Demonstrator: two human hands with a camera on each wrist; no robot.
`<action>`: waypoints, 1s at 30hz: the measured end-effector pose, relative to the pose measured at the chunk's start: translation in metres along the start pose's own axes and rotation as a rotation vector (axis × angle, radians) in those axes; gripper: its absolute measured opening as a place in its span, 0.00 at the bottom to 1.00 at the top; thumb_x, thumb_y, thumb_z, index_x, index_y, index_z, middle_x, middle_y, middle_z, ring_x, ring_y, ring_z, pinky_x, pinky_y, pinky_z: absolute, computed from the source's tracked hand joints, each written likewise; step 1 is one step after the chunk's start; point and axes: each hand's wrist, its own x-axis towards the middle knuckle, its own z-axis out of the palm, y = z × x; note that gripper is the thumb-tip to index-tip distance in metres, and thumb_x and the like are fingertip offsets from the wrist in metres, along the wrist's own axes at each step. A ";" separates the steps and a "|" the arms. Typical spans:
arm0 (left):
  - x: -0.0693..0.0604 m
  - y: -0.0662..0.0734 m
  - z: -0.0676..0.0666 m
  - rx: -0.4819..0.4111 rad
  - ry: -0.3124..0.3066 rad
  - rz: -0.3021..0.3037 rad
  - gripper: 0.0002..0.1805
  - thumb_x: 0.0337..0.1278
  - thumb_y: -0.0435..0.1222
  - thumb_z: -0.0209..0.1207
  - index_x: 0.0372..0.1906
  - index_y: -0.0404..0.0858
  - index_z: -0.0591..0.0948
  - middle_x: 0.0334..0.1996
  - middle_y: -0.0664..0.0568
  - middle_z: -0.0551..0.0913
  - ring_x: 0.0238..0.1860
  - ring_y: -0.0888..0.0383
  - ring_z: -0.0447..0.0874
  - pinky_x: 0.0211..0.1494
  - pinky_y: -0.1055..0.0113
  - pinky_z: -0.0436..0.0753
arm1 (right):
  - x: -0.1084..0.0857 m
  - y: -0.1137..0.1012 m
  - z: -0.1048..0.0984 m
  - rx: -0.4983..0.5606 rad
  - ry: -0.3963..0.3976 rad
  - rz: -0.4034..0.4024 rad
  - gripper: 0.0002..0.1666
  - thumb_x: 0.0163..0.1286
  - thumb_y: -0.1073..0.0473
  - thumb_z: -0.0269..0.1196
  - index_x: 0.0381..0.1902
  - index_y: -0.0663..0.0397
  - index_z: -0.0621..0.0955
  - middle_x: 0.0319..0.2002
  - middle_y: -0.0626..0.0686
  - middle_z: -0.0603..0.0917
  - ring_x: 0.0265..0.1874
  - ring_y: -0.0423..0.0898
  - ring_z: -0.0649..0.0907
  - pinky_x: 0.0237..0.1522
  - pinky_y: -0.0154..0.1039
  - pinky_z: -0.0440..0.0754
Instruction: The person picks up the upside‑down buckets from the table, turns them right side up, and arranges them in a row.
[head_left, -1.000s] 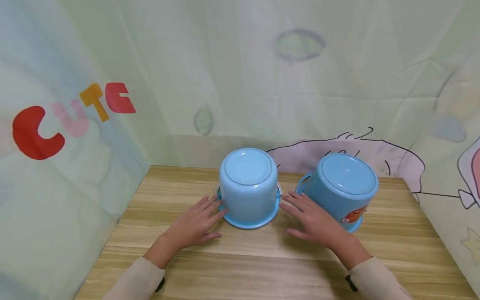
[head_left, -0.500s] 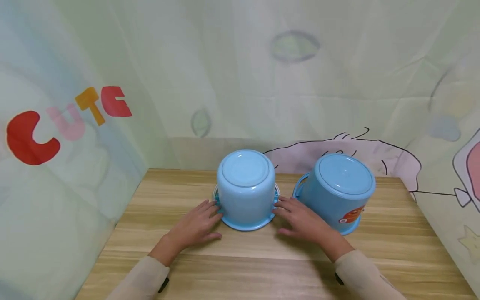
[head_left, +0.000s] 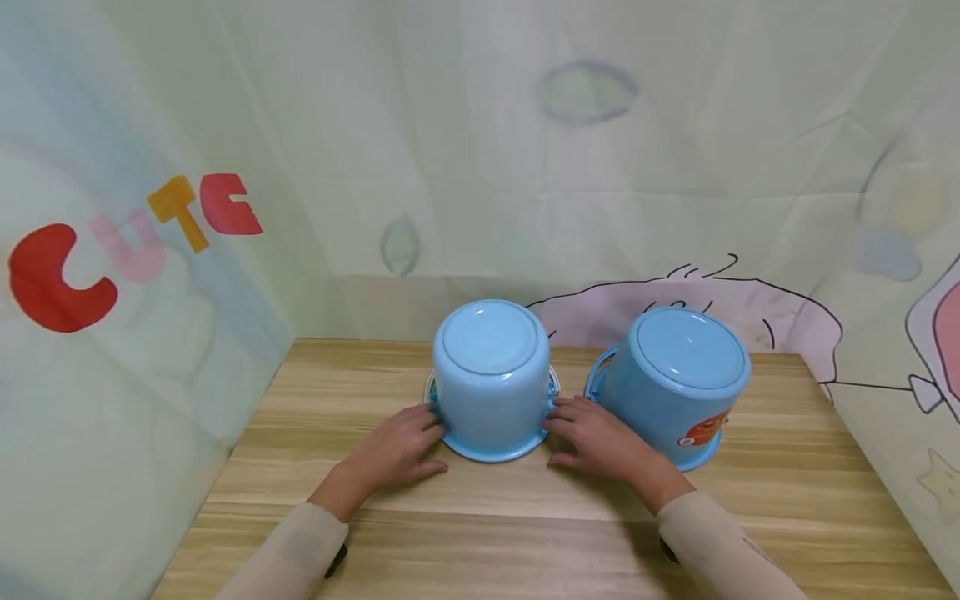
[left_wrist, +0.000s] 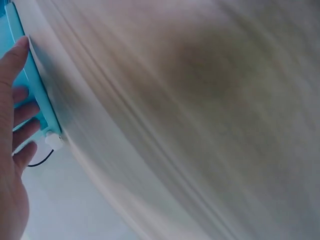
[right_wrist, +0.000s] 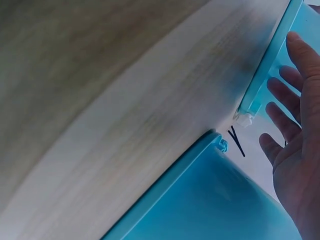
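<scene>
A light blue bucket stands upside down near the middle of the wooden table, its round base facing up. At its left side is my left hand, relaxed fingers at the lower wall and rim. On the opposite side my right hand reaches the same bucket with loosely spread fingers. The left wrist view has the fingers of the left hand lying along the blue rim. In the right wrist view the right hand is close against the bucket wall; exact contact is hard to tell.
A second upside-down blue bucket with an orange sticker stands just right of the right hand, its handle lying toward the first bucket. Printed curtains hang behind and beside the wooden table.
Both hands have closed in on the middle bucket from either side; the right hand moved left to its edge. The view shifted slightly. Both buckets stay in place on the table.
</scene>
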 end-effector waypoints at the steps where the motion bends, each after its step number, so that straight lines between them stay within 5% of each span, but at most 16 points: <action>1: 0.001 0.000 0.000 0.002 -0.001 0.003 0.27 0.54 0.54 0.74 0.45 0.35 0.86 0.44 0.47 0.85 0.49 0.50 0.85 0.57 0.55 0.85 | 0.000 0.000 0.001 -0.002 0.001 -0.001 0.31 0.63 0.44 0.75 0.58 0.55 0.85 0.58 0.54 0.86 0.64 0.57 0.80 0.69 0.61 0.74; 12: 0.007 0.004 0.002 0.001 0.012 0.014 0.19 0.53 0.50 0.75 0.33 0.40 0.83 0.32 0.53 0.79 0.33 0.58 0.76 0.39 0.64 0.81 | 0.006 0.006 0.010 -0.015 0.038 -0.047 0.25 0.62 0.46 0.76 0.51 0.54 0.87 0.53 0.53 0.87 0.59 0.52 0.83 0.65 0.52 0.79; 25: 0.014 0.006 0.005 -0.031 -0.072 -0.063 0.17 0.59 0.49 0.71 0.25 0.44 0.81 0.27 0.57 0.78 0.29 0.61 0.72 0.33 0.67 0.77 | 0.014 0.004 0.015 -0.024 0.031 -0.044 0.15 0.63 0.50 0.76 0.44 0.49 0.88 0.43 0.46 0.86 0.43 0.44 0.81 0.50 0.43 0.82; 30: 0.016 0.006 0.005 -0.036 -0.059 -0.106 0.17 0.58 0.47 0.72 0.22 0.45 0.80 0.26 0.58 0.78 0.27 0.62 0.73 0.31 0.66 0.77 | 0.017 0.004 0.016 -0.008 0.034 -0.010 0.12 0.63 0.50 0.76 0.40 0.46 0.87 0.41 0.44 0.84 0.40 0.43 0.79 0.46 0.41 0.81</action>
